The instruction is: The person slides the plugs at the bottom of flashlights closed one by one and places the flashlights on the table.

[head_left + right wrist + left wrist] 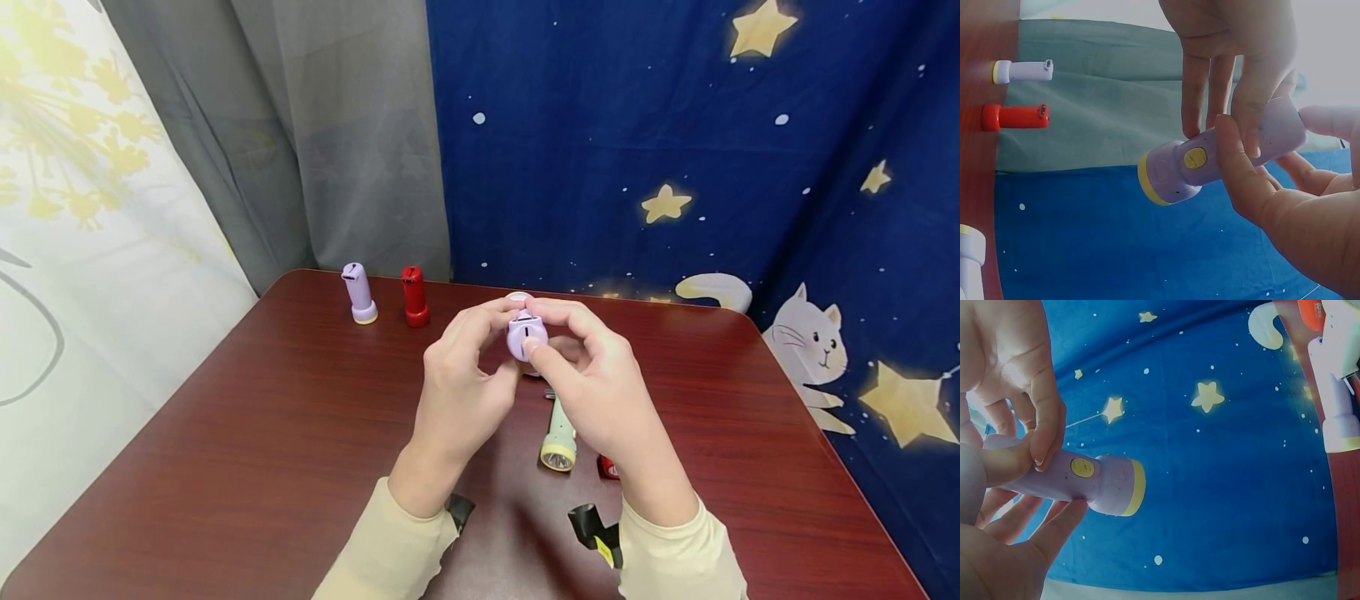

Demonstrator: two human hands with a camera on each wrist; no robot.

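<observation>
Above the table, both hands hold a lilac flashlight (527,337) with its tail end turned toward the head camera. Dark slots show in that end. The left hand (468,379) has fingers and thumb around one side of the body. On the other side the right hand (600,379) grips it, its thumb lying on the tail end. In the right wrist view, the flashlight (1169,172) shows a yellow button and a yellow-rimmed head pointing away from the person. The fingers hide part of the body.
At the back left, a lilac flashlight (360,296) and a red flashlight (415,297) stand head down. A pale green flashlight (560,437) lies below the hands. Beside it, a red flashlight (609,467) is mostly hidden by the right arm. Another lilac flashlight (1335,394) appears in the left wrist view.
</observation>
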